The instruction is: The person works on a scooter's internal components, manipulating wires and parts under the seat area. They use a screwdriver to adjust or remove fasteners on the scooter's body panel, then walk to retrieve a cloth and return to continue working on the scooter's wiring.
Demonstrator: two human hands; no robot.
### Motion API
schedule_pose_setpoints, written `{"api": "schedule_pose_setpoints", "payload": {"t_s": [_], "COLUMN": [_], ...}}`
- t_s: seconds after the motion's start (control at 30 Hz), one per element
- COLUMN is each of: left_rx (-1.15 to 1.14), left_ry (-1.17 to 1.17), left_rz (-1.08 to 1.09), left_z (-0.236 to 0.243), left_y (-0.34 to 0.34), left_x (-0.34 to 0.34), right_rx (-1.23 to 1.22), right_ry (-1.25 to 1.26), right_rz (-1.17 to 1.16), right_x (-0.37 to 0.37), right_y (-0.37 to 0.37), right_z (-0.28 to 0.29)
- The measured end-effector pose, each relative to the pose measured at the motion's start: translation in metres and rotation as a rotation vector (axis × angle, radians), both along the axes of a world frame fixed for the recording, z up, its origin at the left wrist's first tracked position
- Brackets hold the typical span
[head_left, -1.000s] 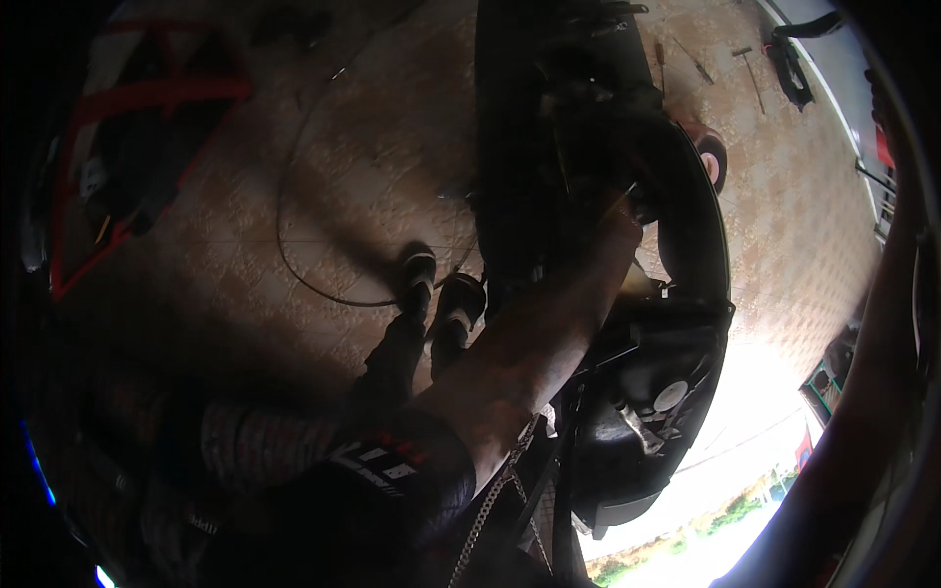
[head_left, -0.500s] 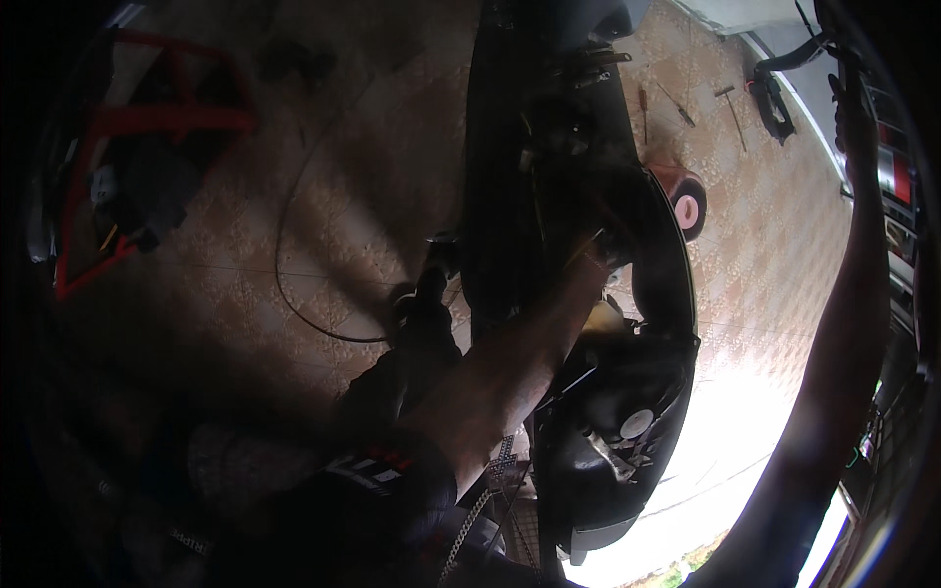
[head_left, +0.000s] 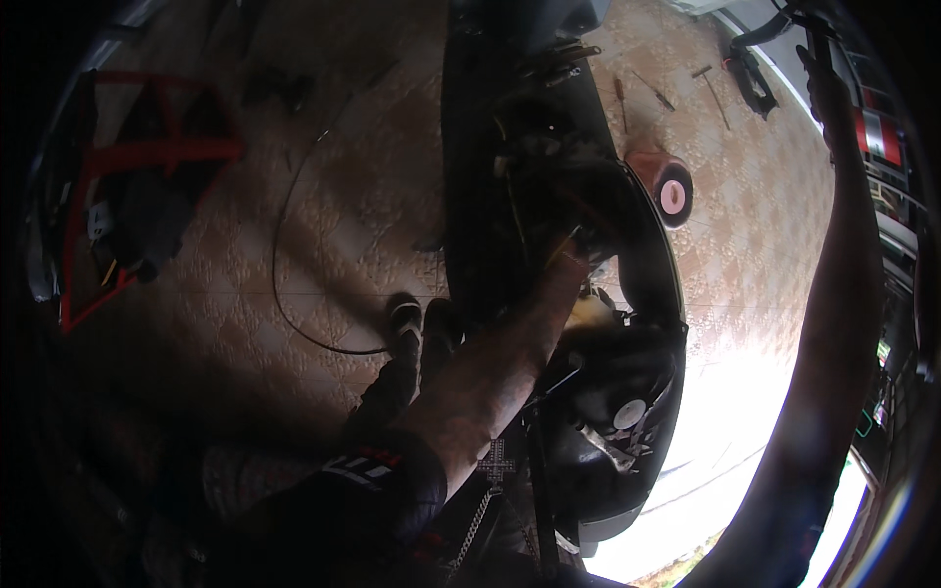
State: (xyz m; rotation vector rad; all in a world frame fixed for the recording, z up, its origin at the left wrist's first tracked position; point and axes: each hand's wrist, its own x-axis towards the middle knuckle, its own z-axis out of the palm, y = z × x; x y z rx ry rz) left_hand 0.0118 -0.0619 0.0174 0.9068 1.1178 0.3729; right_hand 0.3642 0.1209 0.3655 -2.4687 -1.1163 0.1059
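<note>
My left hand (head_left: 578,253) reaches into the dark middle of a long black vehicle body (head_left: 667,284), which looks like a scooter with its top open. Deep shadow hides its fingers, so what it touches does not show. Just below the wrist lies a pale yellowish part (head_left: 590,314). Far out to the right, my right hand (head_left: 826,93) is raised against a dark bar-like thing (head_left: 816,27) at the upper edge. Its fingers seem closed there, though the thing held is too dark to name. Nearer me, the body carries a round whitish cap (head_left: 629,414) and a silver lever-like part (head_left: 605,448).
Beyond the body stands a reddish object with a pink round top (head_left: 673,196). A screwdriver (head_left: 620,105) and a T-handled tool (head_left: 711,93) lie on the tiled floor. To the left are a red metal frame (head_left: 162,152) and a looped cable (head_left: 277,255). A shoe (head_left: 404,314) rests near the body.
The whole view has shifted, so the vehicle and tools sit slightly farther left. My left hand stays inside the body and my right stays raised. A shoe beside the body shows more plainly.
</note>
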Motion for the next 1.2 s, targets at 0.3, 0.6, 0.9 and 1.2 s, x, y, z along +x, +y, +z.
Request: {"api": "schedule_pose_setpoints", "payload": {"t_s": [0.3, 0.6, 0.9, 1.2], "left_rx": [0.004, 0.023, 0.045, 0.038], "left_ry": [0.024, 0.031, 0.032, 0.02], "left_rz": [-0.033, -0.05, -0.053, -0.026], "left_z": [-0.006, -0.01, -0.018, -0.032], "left_y": [-0.003, -0.015, -0.018, -0.025], "left_x": [0.002, -0.018, -0.022, -0.015], "right_rx": [-0.05, 0.036, 0.067, 0.101], "right_ry": [0.203, 0.177, 0.152, 0.118], "right_rz": [0.15, -0.014, 0.056, 0.041], "right_x": [0.001, -0.04, -0.033, -0.023], "right_y": [-0.009, 0.001, 0.016, 0.009], "right_z": [0.009, 0.011, 0.003, -0.008]}}
